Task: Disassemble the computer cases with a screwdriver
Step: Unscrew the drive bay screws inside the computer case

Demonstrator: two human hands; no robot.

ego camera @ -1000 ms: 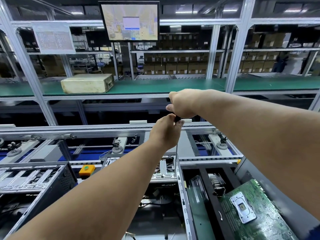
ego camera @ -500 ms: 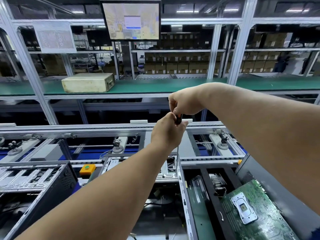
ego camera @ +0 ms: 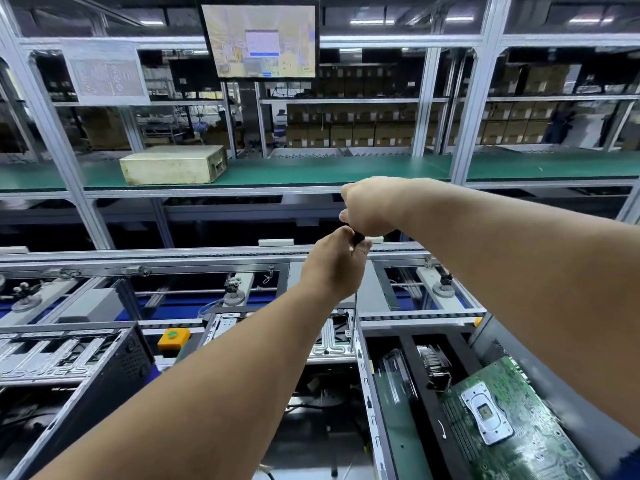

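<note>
Above the conveyor line, both hands are gripping one screwdriver (ego camera: 354, 306), held upright. Right hand (ego camera: 372, 206) is sitting on top, fingers curled down round the black handle end. Left hand (ego camera: 334, 265) is sitting just below, touching the right one, fingers wrapped round the lower handle; only a sliver of black handle is showing between them. Thin metal shaft is running straight down from the left hand, tip landing on the top edge of the open computer case (ego camera: 363, 372) at centre, near its perforated silver frame rail. Whether the tip is seated in a screw is too small to tell.

That case is standing open at centre bottom, dark inside, cables and a fan-like part showing faintly. Second computer case (ego camera: 86, 362) is sitting at left, black mesh side, silver stamped panel facing up. At lower right a green motherboard (ego camera: 512, 424) is lying tilted, silver CPU socket bracket on it, with a heatsink (ego camera: 431, 363) just beyond it. Orange button box (ego camera: 173, 337) is sitting on the conveyor rail between the two cases.

Behind, a green-topped shelf (ego camera: 311, 169) is running across, carrying a beige metal box (ego camera: 173, 164) at left. Monitor (ego camera: 259, 39) is hanging above centre, screen lit. Laminated sheet (ego camera: 107, 74) is hanging to its left. Stacked cartons (ego camera: 363, 129) are filling the far racks.
</note>
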